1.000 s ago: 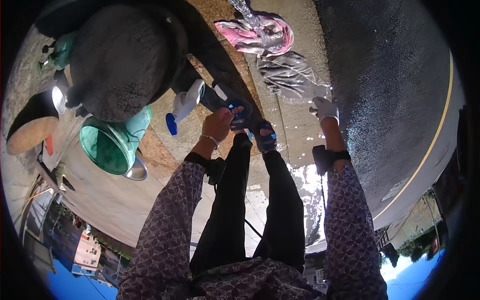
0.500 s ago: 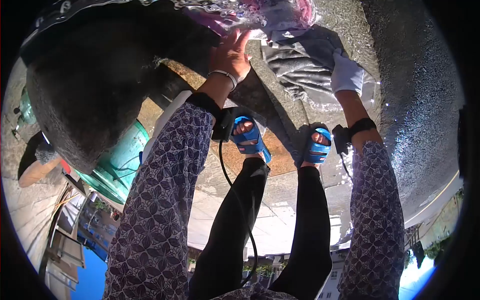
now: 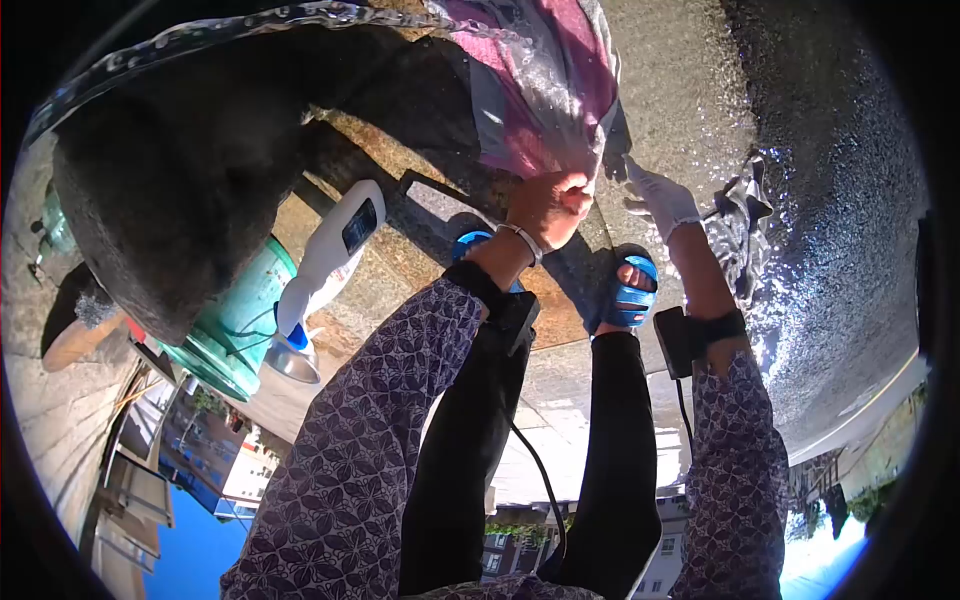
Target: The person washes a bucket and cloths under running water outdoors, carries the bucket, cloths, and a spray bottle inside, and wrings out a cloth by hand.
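Note:
My left hand (image 3: 548, 212), bare with a bracelet at the wrist, is closed on the lower end of a wet pink and grey striped cloth (image 3: 520, 95). The cloth stretches up from the fist, and a stream of water (image 3: 300, 15) from the upper left runs onto it. My right hand (image 3: 662, 203) wears a white glove and has its fingers stretched out, holding nothing, just right of the left fist. Further right, a crumpled wet grey cloth (image 3: 742, 225) lies on the ground, apart from the glove.
A large dark rock-like mass (image 3: 170, 190) stands at left, beside a green bucket (image 3: 235, 310). Near them are a white object with a dark panel (image 3: 330, 250) and a metal bowl (image 3: 293, 360). My blue sandal (image 3: 633, 295) is on the paving below the hands; wet asphalt (image 3: 850, 250) spreads at right.
My right hand has let go of the grey cloth, which now lies further right. My left hand has moved down and right, drawing the pink cloth out straight.

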Available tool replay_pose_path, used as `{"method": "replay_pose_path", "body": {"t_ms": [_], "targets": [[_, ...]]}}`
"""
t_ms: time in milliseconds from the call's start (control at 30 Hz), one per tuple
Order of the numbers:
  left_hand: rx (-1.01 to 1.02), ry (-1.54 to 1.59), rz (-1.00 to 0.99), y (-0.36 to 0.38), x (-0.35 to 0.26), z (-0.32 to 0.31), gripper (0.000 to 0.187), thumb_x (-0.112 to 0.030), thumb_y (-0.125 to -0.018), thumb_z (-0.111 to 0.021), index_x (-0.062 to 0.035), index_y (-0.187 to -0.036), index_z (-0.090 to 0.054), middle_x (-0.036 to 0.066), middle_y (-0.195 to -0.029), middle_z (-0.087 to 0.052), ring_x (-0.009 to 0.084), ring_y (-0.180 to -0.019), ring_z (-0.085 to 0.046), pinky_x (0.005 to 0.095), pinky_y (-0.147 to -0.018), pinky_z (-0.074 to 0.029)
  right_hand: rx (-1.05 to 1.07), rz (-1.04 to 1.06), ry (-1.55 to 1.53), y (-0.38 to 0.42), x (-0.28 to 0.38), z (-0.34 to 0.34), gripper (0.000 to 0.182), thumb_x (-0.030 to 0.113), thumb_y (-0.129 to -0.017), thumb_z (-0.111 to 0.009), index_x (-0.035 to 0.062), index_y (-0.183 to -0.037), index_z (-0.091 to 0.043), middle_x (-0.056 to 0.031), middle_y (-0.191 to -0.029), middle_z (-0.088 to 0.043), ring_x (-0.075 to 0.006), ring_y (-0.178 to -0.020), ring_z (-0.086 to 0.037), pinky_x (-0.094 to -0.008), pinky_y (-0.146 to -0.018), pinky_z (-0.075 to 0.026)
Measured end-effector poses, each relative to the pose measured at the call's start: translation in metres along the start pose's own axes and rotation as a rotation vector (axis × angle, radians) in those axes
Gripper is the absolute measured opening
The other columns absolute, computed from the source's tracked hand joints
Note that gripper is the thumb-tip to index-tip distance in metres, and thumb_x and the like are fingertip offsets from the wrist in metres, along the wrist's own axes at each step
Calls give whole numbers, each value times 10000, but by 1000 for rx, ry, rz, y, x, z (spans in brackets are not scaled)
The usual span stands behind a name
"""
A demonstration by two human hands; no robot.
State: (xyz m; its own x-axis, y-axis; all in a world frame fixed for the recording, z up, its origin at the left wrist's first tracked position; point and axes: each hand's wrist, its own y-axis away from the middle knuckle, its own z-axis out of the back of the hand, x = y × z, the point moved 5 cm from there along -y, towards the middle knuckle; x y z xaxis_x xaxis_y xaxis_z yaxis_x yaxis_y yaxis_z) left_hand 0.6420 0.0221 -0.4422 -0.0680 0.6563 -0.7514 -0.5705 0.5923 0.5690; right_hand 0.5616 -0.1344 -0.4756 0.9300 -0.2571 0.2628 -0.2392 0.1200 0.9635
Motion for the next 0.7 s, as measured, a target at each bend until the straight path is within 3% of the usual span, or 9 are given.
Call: {"method": "replay_pose_path", "body": {"t_ms": [100, 167, 233, 367, 500, 567, 633, 667, 700], "targets": [[48, 244, 59, 3, 16, -26, 97, -119, -831, -525, -27, -857, -543, 54, -647, -479, 122, -621, -469, 269, -547, -392, 172, 149, -668, -20, 7, -54, 463, 143, -817, -605, -26, -1221, -455, -67, -991, -581, -158, -913, -559, -270, -824, -439], [-29, 109, -55, 11, -6, -2, 94, -132, -784, -603, -53, -820, -565, 119, -703, -581, 251, -646, -584, 332, -576, -448, 173, 113, -982, -38, 7, -62, 423, 53, -792, -600, -46, -1184, -476, -87, -1043, -575, -192, -929, -568, -275, -850, -439], [-79, 218, -38, 20, -45, 44, 90, -129, -813, -576, -50, -852, -558, 104, -695, -575, 223, -631, -574, 312, -563, -440, 105, 199, -1075, -38, 34, -48, 338, 19, -829, -521, -33, -1162, -494, -136, -1054, -583, -222, -929, -581, -329, -845, -464], [-69, 731, 40, 22, -98, 97, 97, -114, -870, -516, -29, -915, -532, 50, -644, -549, 73, -603, -518, 243, -536, -420, -47, 410, -862, 63, 127, 0, 298, 64, -863, -515, -39, -1142, -503, -145, -1080, -571, -220, -945, -579, -339, -821, -482], [16, 232, -176, 38, -189, 114, 318, -153, -807, -626, 7, -1034, -471, 86, -755, -563, 108, -642, -488, 250, -585, -406, 133, 942, -812, 174, 223, 28, 304, 80, -870, -508, -36, -1150, -500, -146, -1090, -568, -217, -961, -576, -337, -839, -473], [-64, 174, -256, 39, -211, 117, 428, -242, -723, -692, -84, -1054, -471, 150, -678, -573, 360, -655, -588, 373, -552, -445, 301, 1115, -795, 211, 256, 12, 306, 88, -874, -505, -34, -1154, -499, -146, -1096, -566, -216, -970, -575, -336, -848, -469], [-214, 326, -147, 35, -195, 132, 262, -155, -770, -648, -53, -981, -531, 111, -689, -585, 192, -596, -575, 283, -589, -438, 485, 1224, -771, 225, 273, -13, 309, 97, -878, -502, -33, -1159, -498, -147, -1101, -565, -214, -978, -573, -334, -857, -464], [-350, 804, -99, 24, -169, 133, 182, -123, -832, -573, -19, -980, -560, 53, -754, -603, 98, -671, -541, 238, -622, -429, 542, 1271, -693, 221, 277, -23, 311, 101, -879, -500, -32, -1161, -497, -147, -1104, -564, -214, -982, -572, -334, -861, -462], [-412, 1004, -46, 15, -150, 146, 204, -133, -870, -526, -5, -1023, -567, 22, -826, -596, 81, -744, -538, 238, -626, -440, 519, 1454, -214, 203, 280, -25, 341, 143, -900, -472, -27, -1196, -473, -163, -1136, -551, -230, -1017, -564, -339, -903, -434]]}}
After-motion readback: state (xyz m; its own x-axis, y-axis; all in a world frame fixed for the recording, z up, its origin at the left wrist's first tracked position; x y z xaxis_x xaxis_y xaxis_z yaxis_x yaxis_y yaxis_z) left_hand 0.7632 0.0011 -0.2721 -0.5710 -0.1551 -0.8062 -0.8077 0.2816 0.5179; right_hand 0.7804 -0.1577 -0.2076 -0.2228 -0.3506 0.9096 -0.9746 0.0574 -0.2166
